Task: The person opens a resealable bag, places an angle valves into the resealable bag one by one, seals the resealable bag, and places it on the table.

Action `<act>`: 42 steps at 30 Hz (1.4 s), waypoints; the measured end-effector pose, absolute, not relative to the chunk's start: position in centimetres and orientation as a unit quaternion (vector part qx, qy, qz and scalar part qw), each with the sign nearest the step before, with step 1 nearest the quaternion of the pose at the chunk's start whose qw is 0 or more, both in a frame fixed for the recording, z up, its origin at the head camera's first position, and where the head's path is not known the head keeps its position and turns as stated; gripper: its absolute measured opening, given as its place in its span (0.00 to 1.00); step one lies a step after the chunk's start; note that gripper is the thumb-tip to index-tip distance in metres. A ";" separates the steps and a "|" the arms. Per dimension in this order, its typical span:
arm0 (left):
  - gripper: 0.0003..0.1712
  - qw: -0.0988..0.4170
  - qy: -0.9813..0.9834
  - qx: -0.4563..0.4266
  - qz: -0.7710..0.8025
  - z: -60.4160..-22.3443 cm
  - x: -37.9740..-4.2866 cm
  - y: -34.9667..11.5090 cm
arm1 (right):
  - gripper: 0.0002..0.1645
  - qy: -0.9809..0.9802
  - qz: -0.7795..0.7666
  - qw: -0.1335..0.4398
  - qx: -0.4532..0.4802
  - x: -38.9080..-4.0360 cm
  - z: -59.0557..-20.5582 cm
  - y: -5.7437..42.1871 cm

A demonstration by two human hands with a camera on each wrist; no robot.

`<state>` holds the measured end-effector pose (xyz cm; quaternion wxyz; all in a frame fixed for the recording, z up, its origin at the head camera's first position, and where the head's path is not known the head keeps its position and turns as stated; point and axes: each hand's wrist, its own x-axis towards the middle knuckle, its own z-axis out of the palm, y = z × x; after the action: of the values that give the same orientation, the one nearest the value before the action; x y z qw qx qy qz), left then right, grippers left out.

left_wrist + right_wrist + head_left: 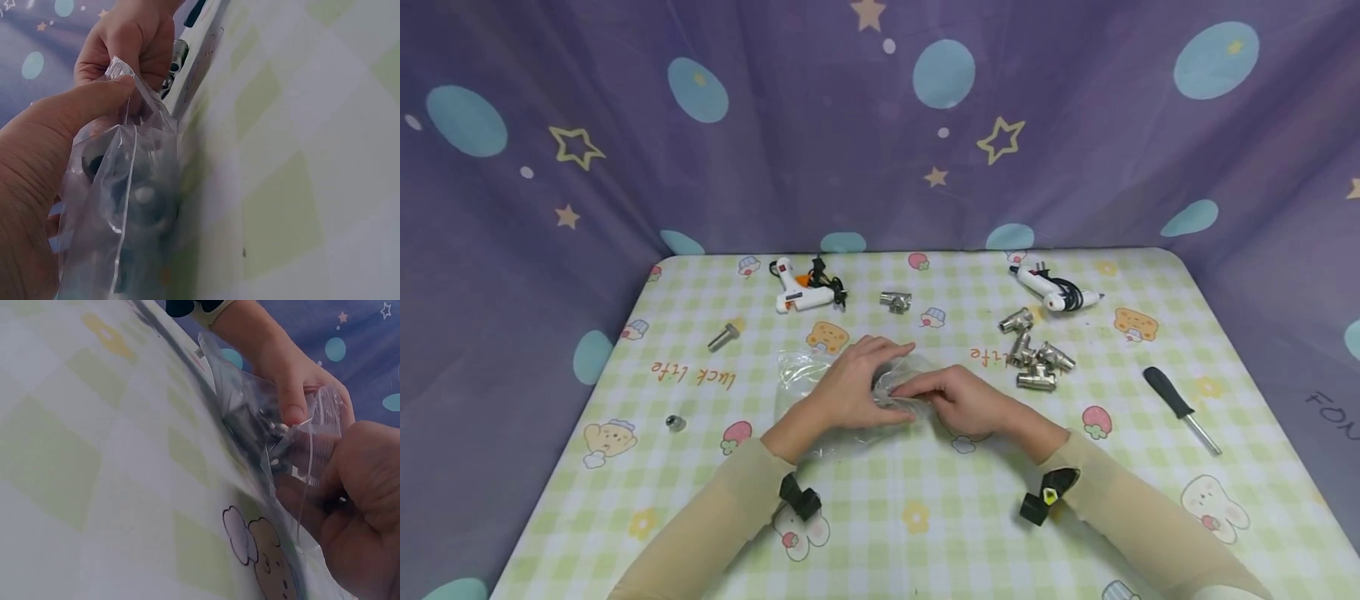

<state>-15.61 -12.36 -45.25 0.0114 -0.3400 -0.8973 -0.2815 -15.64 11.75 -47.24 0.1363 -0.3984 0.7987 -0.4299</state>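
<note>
A clear plastic zip bag (797, 379) lies in the middle of the table. My left hand (853, 392) grips it near its mouth, the thumb pressed on the plastic edge in the left wrist view. Inside, dark and shiny metal pieces (247, 428) show blurred through the film. At the bag's mouth is my right hand (966, 404); its bent fingers (294, 494) reach in behind the plastic. A small dark glint shows between them in the right wrist view, but what they hold, if anything, is hidden.
Several metal tee fittings (1036, 381) cluster right of the bag; another fitting (896, 301) lies behind it. White glue guns (805, 296) stand at the back left and right. A screwdriver (1180, 408) lies right; a bolt (724, 337) and small metal cylinder (675, 423) lie left.
</note>
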 end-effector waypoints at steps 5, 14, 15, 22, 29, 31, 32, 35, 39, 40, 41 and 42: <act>0.56 0.014 -0.896 -0.342 -0.283 -45.1 -15.6 -12.3 | 0.31 0.800 -0.409 0.142 -0.416 -15.7 -47.3 11.9; 0.56 0.009 -0.900 -0.335 -0.279 -45.0 -15.5 -12.2 | 0.19 0.811 -0.429 0.120 -0.380 -15.7 -46.4 13.1; 0.56 0.009 -0.900 -0.335 -0.280 -45.0 -15.5 -12.2 | 0.18 0.813 -0.430 0.116 -0.375 -15.8 -46.2 13.4; 0.57 0.005 -0.906 -0.327 -0.268 -45.1 -15.5 -12.2 | 0.13 0.837 -0.427 0.081 -0.333 -16.5 -44.8 16.1; 0.57 -0.003 -0.909 -0.324 -0.263 -45.0 -15.4 -12.2 | 0.11 0.875 -0.377 0.003 -0.305 -17.1 -43.7 20.2; 0.57 -0.005 -0.910 -0.322 -0.261 -45.1 -15.4 -12.2 | 0.11 0.884 -0.360 -0.017 -0.297 -17.2 -43.6 21.4; 0.58 -0.005 -0.910 -0.322 -0.261 -45.1 -15.4 -12.2 | 0.11 0.888 -0.353 -0.025 -0.294 -17.2 -43.5 21.9; 0.58 -0.005 -0.910 -0.322 -0.261 -45.1 -15.4 -12.2 | 0.11 0.903 -0.324 -0.043 -0.280 -17.1 -43.2 23.2; 0.57 -0.004 -0.910 -0.322 -0.261 -45.2 -15.4 -12.2 | 0.09 0.921 -0.275 -0.051 -0.273 -16.6 -43.0 24.4; 0.57 -0.003 -0.910 -0.322 -0.260 -45.2 -15.4 -12.2 | 0.09 0.925 -0.258 -0.054 -0.275 -16.4 -43.0 24.7; 0.57 -0.003 -0.910 -0.321 -0.261 -45.2 -15.4 -12.2 | 0.09 0.928 -0.244 -0.054 -0.277 -16.2 -43.0 24.9; 0.58 -0.003 -0.910 -0.321 -0.261 -45.3 -15.4 -12.2 | 0.09 0.931 -0.230 -0.053 -0.279 -16.0 -43.0 25.1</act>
<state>-15.42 -12.16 -45.26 -0.0029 -0.3205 -0.9105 -0.2614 -16.02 25.12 -42.99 -0.0525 -0.2792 0.9309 -0.2297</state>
